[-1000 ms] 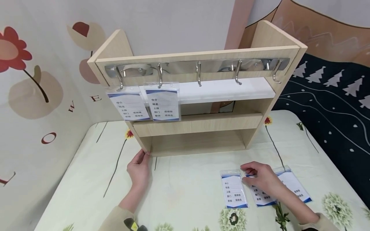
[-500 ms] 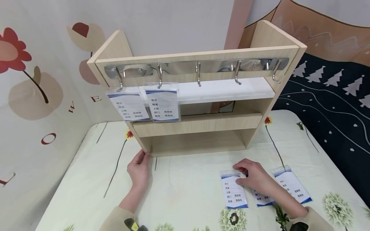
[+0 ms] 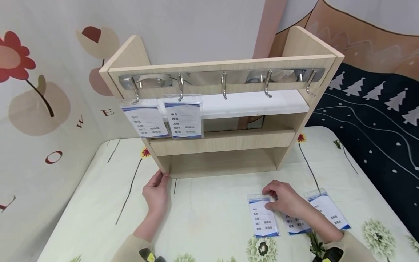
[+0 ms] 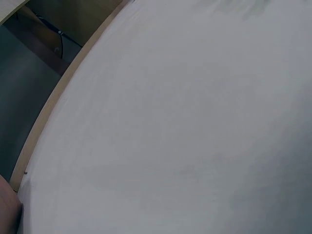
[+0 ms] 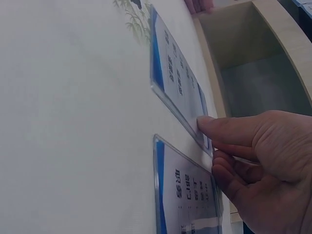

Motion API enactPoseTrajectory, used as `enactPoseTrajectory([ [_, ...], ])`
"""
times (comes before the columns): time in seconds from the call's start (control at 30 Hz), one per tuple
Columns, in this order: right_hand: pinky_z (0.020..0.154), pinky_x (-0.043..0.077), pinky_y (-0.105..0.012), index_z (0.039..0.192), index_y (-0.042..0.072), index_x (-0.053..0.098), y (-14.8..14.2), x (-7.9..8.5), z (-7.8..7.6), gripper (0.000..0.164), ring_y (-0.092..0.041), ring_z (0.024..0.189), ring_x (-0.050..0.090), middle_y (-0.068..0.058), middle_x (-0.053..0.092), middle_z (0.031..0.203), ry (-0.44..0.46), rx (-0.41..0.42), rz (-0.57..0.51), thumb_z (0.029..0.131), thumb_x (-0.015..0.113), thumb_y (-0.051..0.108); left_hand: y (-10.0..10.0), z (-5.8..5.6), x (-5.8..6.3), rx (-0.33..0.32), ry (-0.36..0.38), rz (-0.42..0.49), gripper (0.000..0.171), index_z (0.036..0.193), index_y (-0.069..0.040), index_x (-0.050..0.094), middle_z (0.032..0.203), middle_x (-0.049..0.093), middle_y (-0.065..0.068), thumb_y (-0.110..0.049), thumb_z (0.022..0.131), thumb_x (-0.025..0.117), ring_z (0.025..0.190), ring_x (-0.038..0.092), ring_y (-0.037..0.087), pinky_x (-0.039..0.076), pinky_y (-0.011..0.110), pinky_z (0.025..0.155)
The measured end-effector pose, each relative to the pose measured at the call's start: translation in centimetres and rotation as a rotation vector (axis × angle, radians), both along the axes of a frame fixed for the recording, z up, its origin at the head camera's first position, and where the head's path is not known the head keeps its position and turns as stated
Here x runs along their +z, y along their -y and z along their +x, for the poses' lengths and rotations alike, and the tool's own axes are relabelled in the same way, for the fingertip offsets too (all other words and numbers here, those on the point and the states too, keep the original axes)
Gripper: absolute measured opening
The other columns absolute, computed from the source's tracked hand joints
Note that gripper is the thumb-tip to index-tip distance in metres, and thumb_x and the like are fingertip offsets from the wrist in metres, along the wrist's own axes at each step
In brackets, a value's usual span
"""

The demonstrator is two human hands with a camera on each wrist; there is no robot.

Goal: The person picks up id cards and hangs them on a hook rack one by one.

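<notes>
A pale wood shelf rack (image 3: 222,143) stands on the cloth, with a row of metal hooks (image 3: 224,85) along its top board. Two clear-sleeved name badges hang at the left: an outer badge (image 3: 147,120) and an inner badge (image 3: 184,120). My left hand (image 3: 156,194) pinches the rack's lower left front corner. On the cloth, my right hand (image 3: 286,198) pinches the top corner of the leftmost loose badge (image 3: 263,220), thumb on its face in the right wrist view. Under that hand lies a middle badge (image 3: 296,225), partly covered. Farther right is another badge (image 3: 328,211).
A flower-printed white cloth (image 3: 203,218) covers the surface. Behind the rack is a pale patterned wall (image 3: 203,29), and a dark tree-printed hanging (image 3: 370,120) borders the right side. The three right-hand hooks carry nothing.
My right hand has moved left from the middle badge to the leftmost loose one and now grips its top corner. My left hand stays at the rack's corner.
</notes>
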State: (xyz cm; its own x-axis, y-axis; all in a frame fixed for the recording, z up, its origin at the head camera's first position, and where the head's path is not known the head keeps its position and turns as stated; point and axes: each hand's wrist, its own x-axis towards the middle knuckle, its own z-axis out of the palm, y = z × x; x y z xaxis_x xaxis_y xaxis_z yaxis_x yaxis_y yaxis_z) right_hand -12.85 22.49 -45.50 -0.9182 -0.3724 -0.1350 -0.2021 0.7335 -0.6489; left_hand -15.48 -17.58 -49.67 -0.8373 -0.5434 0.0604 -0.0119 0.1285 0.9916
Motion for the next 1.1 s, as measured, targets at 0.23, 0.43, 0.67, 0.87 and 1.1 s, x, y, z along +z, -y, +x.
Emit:
enactPoseTrajectory([
  [0.23, 0.074, 0.052, -0.029, 0.105, 0.008, 0.072, 0.07, 0.00, 0.04, 0.030, -0.012, 0.086, 0.053, 0.006, 0.061, 0.095, -0.031, 0.017, 0.025, 0.080, 0.087, 0.006, -0.04, 0.15, -0.03, -0.002, 0.023, -0.011, 0.034, 0.132, -0.003, 0.067, 0.128, 0.067, 0.016, -0.013, 0.100, 0.068, 0.095, 0.062, -0.012, 0.052, 0.007, 0.083],
  [0.43, 0.073, 0.052, -0.029, 0.104, 0.008, 0.072, 0.25, 0.21, -0.03, 0.028, -0.011, 0.085, 0.054, 0.006, 0.061, 0.094, -0.028, 0.015, 0.050, 0.080, 0.088, 0.007, 0.04, 0.26, -0.08, -0.014, 0.018, -0.026, 0.034, 0.133, -0.002, 0.067, 0.127, 0.068, 0.017, -0.015, 0.101, 0.068, 0.098, 0.062, -0.010, 0.051, 0.006, 0.083],
  [0.67, 0.072, 0.050, -0.030, 0.102, 0.009, 0.071, 0.48, 0.30, -0.09, 0.028, -0.013, 0.083, 0.052, 0.006, 0.059, 0.092, -0.011, 0.006, 0.077, 0.080, 0.087, 0.006, 0.04, 0.08, 0.00, -0.009, 0.014, -0.035, 0.033, 0.132, -0.002, 0.068, 0.126, 0.069, 0.018, -0.013, 0.101, 0.068, 0.097, 0.062, -0.010, 0.051, 0.006, 0.082],
  [0.87, 0.072, 0.050, -0.030, 0.103, 0.008, 0.070, 0.65, 0.47, -0.21, 0.029, -0.013, 0.083, 0.051, 0.005, 0.059, 0.091, -0.001, 0.002, 0.085, 0.080, 0.087, 0.005, -0.03, 0.10, 0.03, -0.007, 0.009, -0.029, 0.033, 0.131, -0.002, 0.068, 0.125, 0.069, 0.019, -0.012, 0.100, 0.068, 0.093, 0.062, -0.011, 0.052, 0.006, 0.081],
  [1.1, 0.070, 0.049, -0.030, 0.102, 0.008, 0.070, 0.77, 0.50, -0.23, 0.028, -0.014, 0.081, 0.051, 0.005, 0.059, 0.089, 0.027, 0.001, 0.060, 0.080, 0.087, 0.004, 0.01, 0.10, 0.03, -0.014, 0.002, -0.021, 0.034, 0.133, -0.002, 0.067, 0.127, 0.068, 0.019, -0.013, 0.100, 0.068, 0.095, 0.063, -0.010, 0.052, 0.006, 0.081],
])
